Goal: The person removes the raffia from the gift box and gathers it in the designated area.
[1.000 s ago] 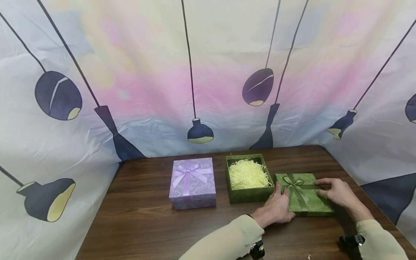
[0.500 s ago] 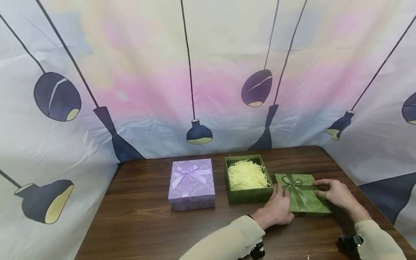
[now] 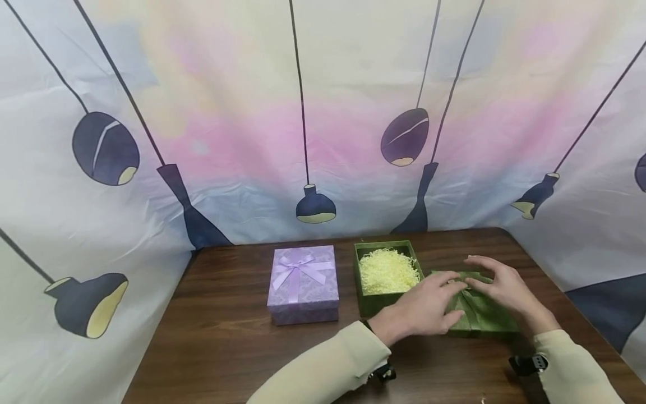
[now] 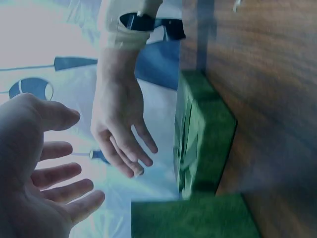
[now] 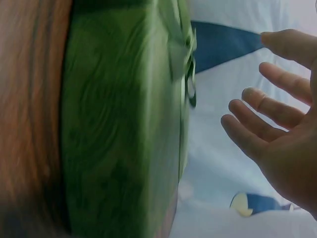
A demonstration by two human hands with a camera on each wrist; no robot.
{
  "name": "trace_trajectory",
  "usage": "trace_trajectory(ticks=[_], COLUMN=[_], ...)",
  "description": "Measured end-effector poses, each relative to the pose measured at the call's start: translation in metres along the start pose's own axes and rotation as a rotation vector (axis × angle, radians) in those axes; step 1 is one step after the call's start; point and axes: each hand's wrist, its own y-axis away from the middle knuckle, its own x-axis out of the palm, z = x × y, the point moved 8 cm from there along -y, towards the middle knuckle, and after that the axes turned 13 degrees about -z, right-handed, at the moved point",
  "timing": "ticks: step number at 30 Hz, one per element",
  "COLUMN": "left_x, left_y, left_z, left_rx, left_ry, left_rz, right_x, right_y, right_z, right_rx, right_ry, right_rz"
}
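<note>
On the right of the table lies a green gift box lid topped with a ribbon bow, its upper part covered by the hands in the head view. My left hand hovers over the lid's left side, fingers spread and relaxed. Above the lid's far right part is my right hand, fingers loosely bent and holding nothing. Both wrist views show a gap between the hands and the lid. Left of the lid stands the green box base, filled with pale yellow shredded paper.
A closed purple gift box with a lilac bow stands left of the green base. All rest on a dark wooden table. Behind it hangs a cloth backdrop printed with lamps. A small pale scrap lies near the front edge.
Both hands have left the sides of the green lid, risen and come closer together above it. The boxes and the lid stay in place; the head view shifts slightly.
</note>
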Motion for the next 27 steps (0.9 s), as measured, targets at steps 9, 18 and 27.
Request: trace_trajectory(ticks=[9, 18, 27], left_x=[-0.018, -0.030, -0.035], left_y=[0.004, 0.021, 0.037], left_z=[0.039, 0.086, 0.109], left_rx=[-0.028, -0.116, -0.172], left_ry=[-0.001, -0.016, 0.003], left_rz=[-0.096, -0.087, -0.075], right_x=[0.008, 0.020, 0.033], right_y=[-0.011, -0.026, -0.034], right_z=[0.022, 0.048, 0.063], right_rx=[-0.040, -0.122, -0.159], right_ry=[-0.065, -0.107, -0.121], right_rz=[-0.029, -0.042, 0.003])
